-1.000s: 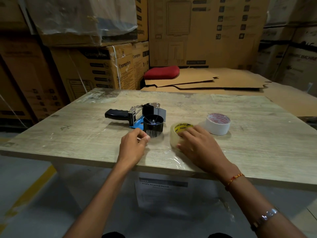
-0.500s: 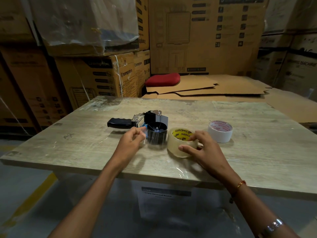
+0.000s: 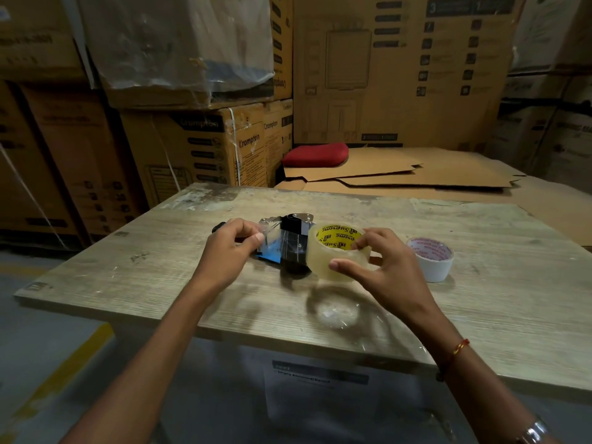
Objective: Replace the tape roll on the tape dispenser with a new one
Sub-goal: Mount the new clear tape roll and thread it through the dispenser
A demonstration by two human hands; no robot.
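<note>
Progress: we hold the clear tape roll (image 3: 336,251) lifted off the table (image 3: 480,315) in our right hand (image 3: 381,270), fingers curled round its rim. Beyond, left hand (image 3: 229,251) pinches the free end; dispenser (image 3: 290,243) hub bare, mounting and threading remain.

tape roll (image 3: 336,251) core reads "supreme"; cardboard box (image 3: 205,149) reads "crompton".

Dim warm light, soft shadows under the hands, edges bowed and blurred.
</note>
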